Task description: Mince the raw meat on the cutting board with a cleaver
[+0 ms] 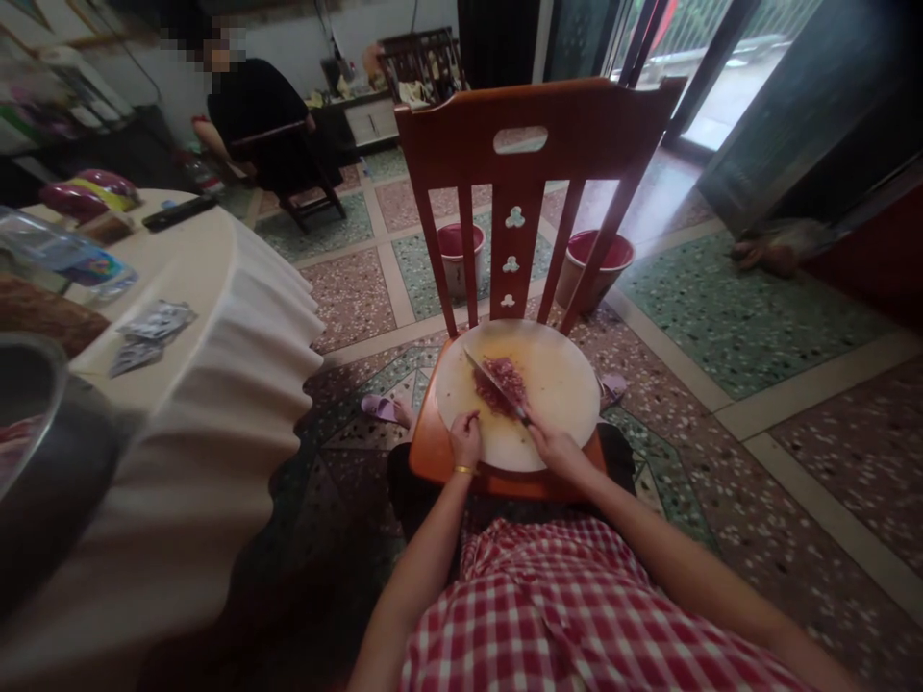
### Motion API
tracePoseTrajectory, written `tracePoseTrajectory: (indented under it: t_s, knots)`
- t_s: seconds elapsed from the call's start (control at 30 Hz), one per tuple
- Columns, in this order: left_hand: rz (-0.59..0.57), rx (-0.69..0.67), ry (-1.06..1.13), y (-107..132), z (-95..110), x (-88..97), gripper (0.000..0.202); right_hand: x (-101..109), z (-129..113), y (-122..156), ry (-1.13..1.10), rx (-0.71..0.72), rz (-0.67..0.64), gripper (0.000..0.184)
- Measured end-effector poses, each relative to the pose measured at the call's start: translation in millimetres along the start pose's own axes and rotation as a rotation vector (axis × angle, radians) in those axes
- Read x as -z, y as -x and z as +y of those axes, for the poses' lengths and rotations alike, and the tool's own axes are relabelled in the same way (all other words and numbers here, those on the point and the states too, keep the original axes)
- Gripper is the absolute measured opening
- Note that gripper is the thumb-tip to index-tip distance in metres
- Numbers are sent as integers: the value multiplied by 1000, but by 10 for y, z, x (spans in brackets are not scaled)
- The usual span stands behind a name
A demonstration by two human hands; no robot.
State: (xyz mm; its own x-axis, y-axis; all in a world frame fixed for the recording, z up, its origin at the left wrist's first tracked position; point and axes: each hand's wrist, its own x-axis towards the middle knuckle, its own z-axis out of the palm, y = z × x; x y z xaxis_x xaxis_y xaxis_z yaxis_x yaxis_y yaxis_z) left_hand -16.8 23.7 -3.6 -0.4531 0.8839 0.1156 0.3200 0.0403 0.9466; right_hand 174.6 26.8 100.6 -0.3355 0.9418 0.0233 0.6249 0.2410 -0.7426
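Observation:
A round white cutting board point(562, 404) lies on the seat of a wooden chair in front of me. On it is a heap of chopped red meat point(511, 370), with smaller bits scattered around. My right hand point(552, 442) is closed round the handle of a kitchen knife point(494, 382), whose blade slants up and left across the meat. At the board's near left edge, my left hand point(465, 434) is curled into a loose fist, apart from the blade; I see nothing in it.
The wooden chair's back point(537, 125) rises behind the board. Two buckets point(461, 274) point(587, 279) stand beyond it. To the left, a cloth-covered table point(209, 279) bears a metal pot point(68, 423), a plastic bottle point(79, 264) and foil packets point(155, 332). A seated person point(256, 111) is farther back.

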Motion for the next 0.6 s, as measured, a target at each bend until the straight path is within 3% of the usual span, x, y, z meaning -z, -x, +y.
tracePoseTrajectory:
  t_s: [0.1,0.23,0.43,0.6]
  knots:
    - [-13,0,-1,-3,10,9,22,-1,36,-7,0,-24,-41,41]
    - [-2,6,-11,-1,9,2,22,62,-43,-4,-53,53,48,45]
    - [-16,27,-3,2,30,3,22,-82,19,59,17,-47,-89,42]
    - [-18,3,-25,1,30,2,22,-1,-54,47,-18,42,13,45]
